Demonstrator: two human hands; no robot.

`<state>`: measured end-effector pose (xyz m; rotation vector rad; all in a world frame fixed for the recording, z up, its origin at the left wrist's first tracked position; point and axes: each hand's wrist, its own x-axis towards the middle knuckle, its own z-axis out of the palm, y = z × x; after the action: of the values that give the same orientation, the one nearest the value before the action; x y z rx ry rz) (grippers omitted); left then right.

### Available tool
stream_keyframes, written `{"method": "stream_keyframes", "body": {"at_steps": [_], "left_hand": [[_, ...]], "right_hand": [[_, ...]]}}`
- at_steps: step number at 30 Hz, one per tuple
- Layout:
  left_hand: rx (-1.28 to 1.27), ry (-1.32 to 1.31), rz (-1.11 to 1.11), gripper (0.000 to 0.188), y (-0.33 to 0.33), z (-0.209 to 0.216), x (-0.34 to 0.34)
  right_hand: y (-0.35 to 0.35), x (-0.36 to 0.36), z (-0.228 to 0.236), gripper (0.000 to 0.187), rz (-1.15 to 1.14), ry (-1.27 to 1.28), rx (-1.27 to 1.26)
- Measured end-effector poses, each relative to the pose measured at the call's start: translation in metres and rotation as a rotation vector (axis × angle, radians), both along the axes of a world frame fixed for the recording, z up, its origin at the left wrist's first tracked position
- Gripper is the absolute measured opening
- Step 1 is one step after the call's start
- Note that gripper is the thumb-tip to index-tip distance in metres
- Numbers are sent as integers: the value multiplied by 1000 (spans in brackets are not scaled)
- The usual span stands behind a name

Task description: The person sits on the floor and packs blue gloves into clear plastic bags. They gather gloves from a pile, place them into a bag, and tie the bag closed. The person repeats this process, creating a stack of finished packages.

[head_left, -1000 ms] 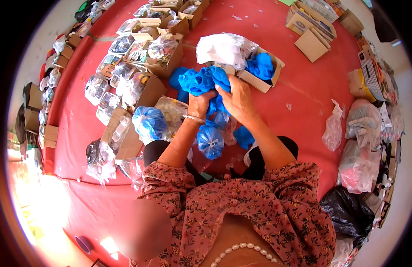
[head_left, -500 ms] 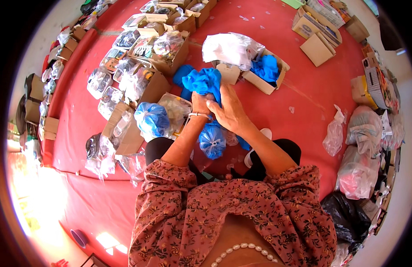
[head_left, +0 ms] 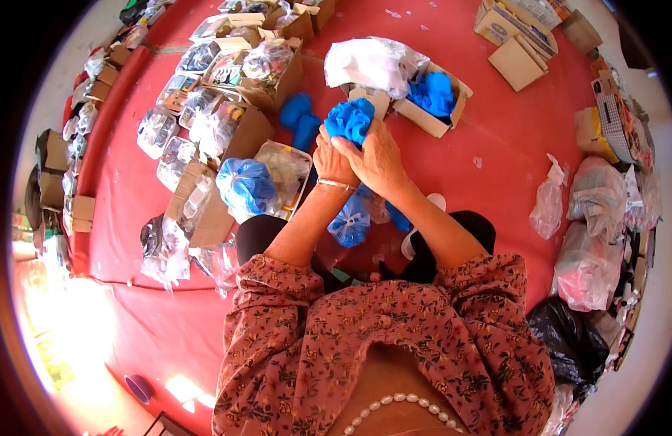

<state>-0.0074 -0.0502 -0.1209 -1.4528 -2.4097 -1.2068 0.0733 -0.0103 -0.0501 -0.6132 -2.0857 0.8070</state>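
Note:
In front of me I hold a bunched bright blue cloth [head_left: 350,120] with both hands. My left hand [head_left: 334,158] is closed round its lower part, a white bracelet on the wrist. My right hand [head_left: 379,161] wraps the cloth from the other side, its fingers against the left hand. More blue cloth [head_left: 300,120] lies on the red floor just left of my hands. Below my wrists, between my legs, sits a tied blue plastic bag [head_left: 350,224]. Beyond the hands, a small cardboard box [head_left: 428,125] holds similar blue cloth.
A white plastic bag [head_left: 376,67] lies beside the small box. To the left stand several cardboard boxes [head_left: 249,138] of bagged goods and a blue-wrapped bundle [head_left: 246,187]. Clear bags [head_left: 596,192] and a black bag [head_left: 568,347] line the right wall. A larger box [head_left: 517,62] stands far right.
The blue cloth is now gathered into a more compact bunch, and its hanging end no longer shows. My right hand has closed further round it. The whole view has shifted slightly.

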Motion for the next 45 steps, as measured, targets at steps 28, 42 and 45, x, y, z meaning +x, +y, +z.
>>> {"method": "stream_keyframes", "body": {"at_steps": [28,42,45], "left_hand": [[-247,-1005,-435,32,-23,80,-61],[339,-290,-161,67,-15,62,6],[348,-371,-133,55,-12,60,12]], "right_hand": [[53,26,10,22,18,-118,-458],[37,15,7,25,-269,-327,132],[27,7,9,28,-390,-329,179]]}}
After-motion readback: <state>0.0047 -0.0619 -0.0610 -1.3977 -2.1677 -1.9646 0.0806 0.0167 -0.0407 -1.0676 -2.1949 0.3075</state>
